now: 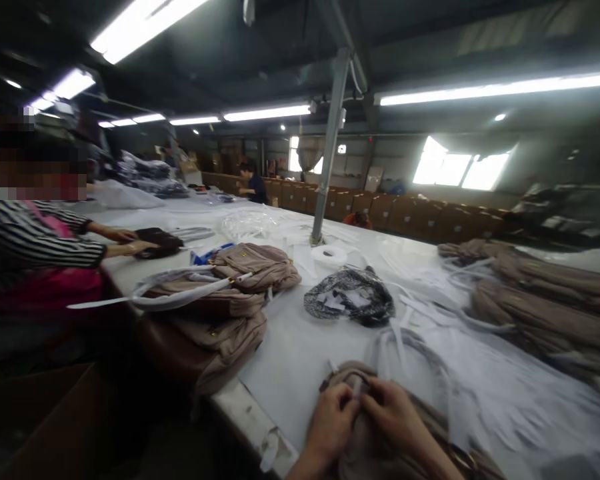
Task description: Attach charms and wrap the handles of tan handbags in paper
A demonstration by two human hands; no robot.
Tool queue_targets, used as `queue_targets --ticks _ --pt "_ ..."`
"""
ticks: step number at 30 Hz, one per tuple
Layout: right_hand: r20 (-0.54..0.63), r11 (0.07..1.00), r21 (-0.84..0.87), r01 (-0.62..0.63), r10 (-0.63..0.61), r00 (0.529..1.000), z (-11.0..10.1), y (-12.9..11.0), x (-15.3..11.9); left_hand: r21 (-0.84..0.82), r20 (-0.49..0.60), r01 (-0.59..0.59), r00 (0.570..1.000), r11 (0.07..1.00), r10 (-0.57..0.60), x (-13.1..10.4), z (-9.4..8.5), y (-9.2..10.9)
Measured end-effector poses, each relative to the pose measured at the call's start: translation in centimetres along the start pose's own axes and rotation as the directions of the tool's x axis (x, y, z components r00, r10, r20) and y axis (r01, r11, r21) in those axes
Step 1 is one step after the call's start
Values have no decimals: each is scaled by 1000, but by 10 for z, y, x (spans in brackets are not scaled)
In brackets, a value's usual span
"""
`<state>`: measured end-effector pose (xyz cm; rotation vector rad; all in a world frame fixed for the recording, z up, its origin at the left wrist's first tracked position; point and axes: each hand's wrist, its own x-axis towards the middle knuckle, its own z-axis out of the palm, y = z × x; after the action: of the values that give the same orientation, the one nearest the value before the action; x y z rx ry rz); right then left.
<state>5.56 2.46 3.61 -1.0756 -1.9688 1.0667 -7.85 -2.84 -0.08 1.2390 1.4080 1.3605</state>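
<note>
A taupe fabric bag [347, 373] lies on the table in front of me at the lower right. Over its top edge, my left hand [333, 419] is closed, thumb and fingers pinching a small white strip [357, 385]. My right hand [393, 412] pinches at the same spot from the other side, its fingertips close to those of the left. The strip is mostly hidden by the fingers. White wrapped straps [420, 347] curve on the table just beyond the bag.
Taupe bags with white-wrapped handles [253, 267] are stacked at the left table edge; more bags [545, 280] lie right. A black-and-white speckled bag of scraps [350, 293], a white roll [329, 254] and a metal post [330, 147] stand mid-table. A striped-sleeved person [35, 233] handles a dark item.
</note>
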Motion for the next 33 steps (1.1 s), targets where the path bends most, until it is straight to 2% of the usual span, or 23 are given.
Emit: queue_targets --ticks 5,8,11,16,19,23,26,27,29,31,33 --pt "104 982 137 -128 115 988 -1 -4 -3 -108 159 12 987 994 6 7 -4 -7" --pt "108 973 189 -134 115 987 -1 -3 -5 -185 175 49 984 982 -16 10 -4 -11" --pt "85 980 156 -127 115 990 -1 -3 -6 -219 157 65 987 974 -30 11 -2 -12" --pt "-78 995 -65 -73 68 995 0 -4 -5 -104 75 -24 997 994 32 7 1 -6" --pt "-89 987 50 -150 154 984 3 -1 -4 -54 46 -34 998 998 36 5 4 -3" --pt "-52 926 228 -301 320 946 10 7 -2 -12 -11 -27 1000 1000 27 2 8 -5" --pt "-31 880 303 -365 392 919 15 13 1 133 -59 -117 990 984 126 -1 8 -10" --pt "-23 864 332 -379 409 912 16 14 1 212 -53 -175 980 961 190 -3 8 -11" --pt "-9 830 391 -398 436 900 17 17 0 386 37 -319 943 866 331 -6 8 -13" --pt "3 791 453 -411 459 888 17 20 -2 533 187 -456 885 713 426 -9 10 -15" --pt "11 753 512 -414 476 879 18 22 -4 635 317 -537 837 556 446 -11 12 -16"
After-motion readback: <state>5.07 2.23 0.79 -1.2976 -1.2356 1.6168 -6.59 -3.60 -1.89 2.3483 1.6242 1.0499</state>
